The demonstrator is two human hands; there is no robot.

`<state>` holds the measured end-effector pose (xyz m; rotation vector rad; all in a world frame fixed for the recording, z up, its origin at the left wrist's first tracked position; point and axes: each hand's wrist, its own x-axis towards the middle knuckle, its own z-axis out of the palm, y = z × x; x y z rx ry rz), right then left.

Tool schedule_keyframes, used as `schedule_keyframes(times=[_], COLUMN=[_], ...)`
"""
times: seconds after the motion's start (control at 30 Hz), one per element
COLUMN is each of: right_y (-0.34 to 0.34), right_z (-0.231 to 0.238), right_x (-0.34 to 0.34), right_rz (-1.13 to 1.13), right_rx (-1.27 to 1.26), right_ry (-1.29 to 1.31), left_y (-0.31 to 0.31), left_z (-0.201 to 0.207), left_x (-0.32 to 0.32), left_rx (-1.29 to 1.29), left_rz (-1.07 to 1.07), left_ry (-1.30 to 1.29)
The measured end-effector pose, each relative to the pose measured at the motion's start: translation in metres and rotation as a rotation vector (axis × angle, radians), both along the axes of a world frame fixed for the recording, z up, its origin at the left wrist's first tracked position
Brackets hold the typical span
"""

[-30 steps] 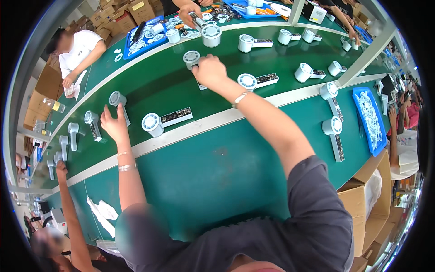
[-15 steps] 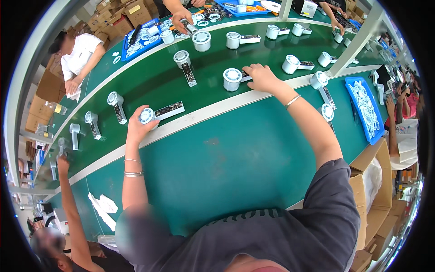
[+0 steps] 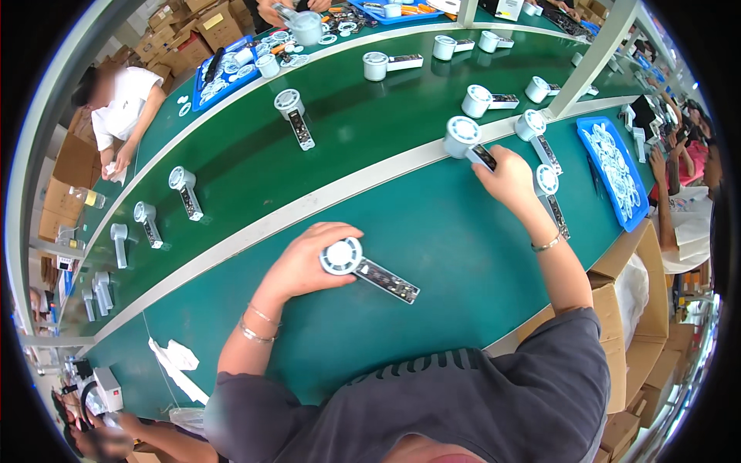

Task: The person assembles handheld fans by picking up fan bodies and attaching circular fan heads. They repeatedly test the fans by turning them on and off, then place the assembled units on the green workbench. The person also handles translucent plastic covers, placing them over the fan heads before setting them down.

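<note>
My left hand point(image 3: 309, 256) is closed round the round white head of a handheld fan point(image 3: 342, 255), over the green bench in front of me. That fan's handle points right and down, with a dark circuit board exposed along it. Farther right, my right hand point(image 3: 509, 176) grips a second handheld fan point(image 3: 463, 136) by its handle, the head tilted up and away near the belt's pale edge rail. Beside my right hand, two similar fans lie on the bench, a far one point(image 3: 531, 124) and a nearer one point(image 3: 547, 180).
Several more fans, such as one at the middle point(image 3: 288, 102), lie on the green belt point(image 3: 247, 162) beyond the rail point(image 3: 309, 204). A blue tray point(image 3: 634, 216) of white rings is at right, by an open carton point(image 3: 614, 339). A metal post point(image 3: 590, 65) rises there. Co-workers sit around.
Both hands have come off the belt with a fan each. The left moved right and nearer, its fan turning; the right moved right. Across the belt, a co-worker has lifted a fan away.
</note>
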<state>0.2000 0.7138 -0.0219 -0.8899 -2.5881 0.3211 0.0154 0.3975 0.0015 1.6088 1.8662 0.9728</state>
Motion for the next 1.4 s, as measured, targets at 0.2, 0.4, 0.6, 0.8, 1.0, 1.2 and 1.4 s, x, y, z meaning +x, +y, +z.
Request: schedule_keyframes(times=[0.2, 0.4, 0.6, 0.8, 1.0, 1.2, 1.4], right_y=[0.004, 0.013, 0.046, 0.101, 0.123, 0.126, 0.113], right_z=[-0.026, 0.02, 0.052, 0.011, -0.023, -0.046, -0.024], right_x=[0.031, 0.012, -0.097, -0.23, -0.283, -0.294, -0.268], right_rz=[-0.104, 0.004, 0.271, 0.143, 0.097, 0.118, 0.255], right_rx=[0.112, 0.155, 0.293, 0.38, 0.352, 0.406, 0.406], right_ry=[-0.042, 0.025, 0.111, -0.261, -0.358, -0.313, -0.337], left_y=[0.056, 0.066, 0.059, 0.06, 0.059, 0.101, 0.14], left_z=[-0.015, -0.026, -0.038, -0.069, -0.049, 0.016, 0.022], left_x=[0.012, 0.008, 0.009, -0.005, -0.008, -0.017, -0.004], left_rx=[-0.005, -0.029, -0.014, 0.187, 0.514, 0.519, 0.084], left_rz=[-0.141, -0.131, 0.014, 0.115, 0.458, 0.197, -0.173], left_ry=[0.029, -0.066, -0.346, -0.72, 0.014, 0.525, 0.799])
